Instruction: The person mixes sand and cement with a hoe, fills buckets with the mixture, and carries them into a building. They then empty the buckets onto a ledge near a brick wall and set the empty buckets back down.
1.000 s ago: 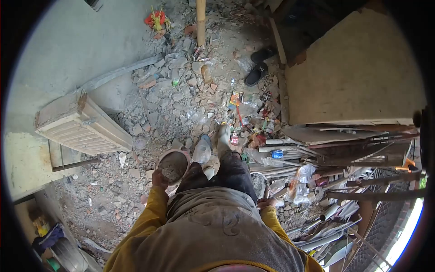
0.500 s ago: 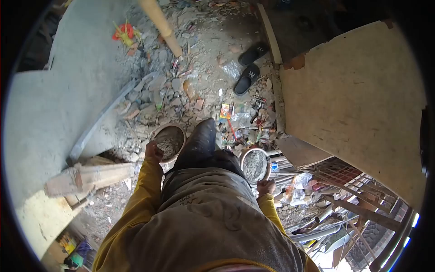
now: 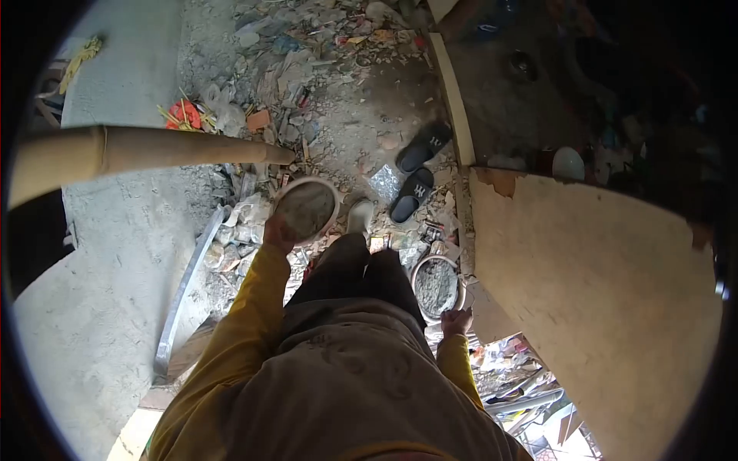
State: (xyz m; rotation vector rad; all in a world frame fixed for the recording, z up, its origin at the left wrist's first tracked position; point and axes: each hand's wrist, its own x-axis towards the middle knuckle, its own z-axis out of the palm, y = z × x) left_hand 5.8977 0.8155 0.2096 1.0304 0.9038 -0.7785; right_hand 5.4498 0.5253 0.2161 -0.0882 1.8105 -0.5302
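Observation:
My left hand (image 3: 278,233) is closed on the near left rim of a round bucket (image 3: 337,201) that holds grey, wet-looking material. On the other side of my legs, my right hand (image 3: 457,321) grips the near edge of a second round bucket (image 3: 415,286), which contains lumpy grey mix. Both buckets hang beside my legs above the rubble. A light-coloured shoe (image 3: 360,217) shows between them, in front of my dark trousers.
Two black slippers (image 3: 412,195) lie ahead on the rubble-strewn floor. A bamboo pole (image 3: 184,147) slants in from the left. A long metal strip (image 3: 183,296) leans by the left wall (image 3: 115,307). A pale board (image 3: 584,261) stands at right.
I have moved forward with both buckets. The slippers look nearer, the bamboo pole now stretches across the left side, and the light shoe has come into view.

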